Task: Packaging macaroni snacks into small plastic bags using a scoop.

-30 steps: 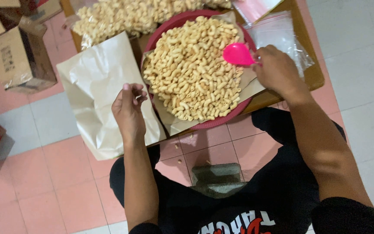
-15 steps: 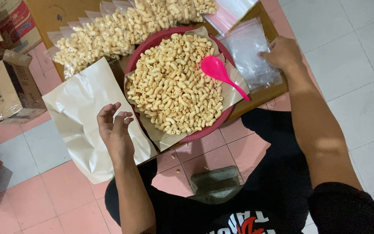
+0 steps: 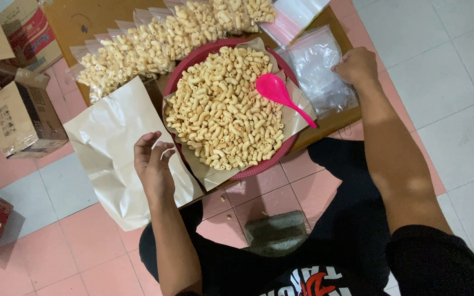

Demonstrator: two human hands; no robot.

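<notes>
**Operator:** Head view looks straight down on a low brown table (image 3: 78, 22). I see the left hand (image 3: 153, 167) raised over a sheet of pale paper (image 3: 111, 148), fingers (image 3: 148, 143) half curled, with a thin white scrap between fingertip and thumb. It could be a twist tie or a loose crumb; it is too small for me to tell.

**Colleague:** And the right hand?

**Operator:** The right hand (image 3: 357, 66) is stretched out to the far side, closed loosely on the top of a stack of empty clear bags (image 3: 319, 71), as I read it to pinch one free. I can't see the fingertips, so how firm the grip is I cannot say.

**Colleague:** Where is the food?

**Operator:** Macaroni snacks (image 3: 226, 104) are heaped in a round red tray (image 3: 264, 164) lined with paper, in the middle of the table, just beside both hands. A pink scoop (image 3: 278, 93) lies on the heap, handle pointing toward the right hand, probably so it is easy to pick up.

**Colleague:** Anything already packed?

**Operator:** Filled bags (image 3: 154, 44) overlap in a row behind the tray, out of the working space. Cardboard boxes (image 3: 17, 109) stand on the floor at the left.
</notes>
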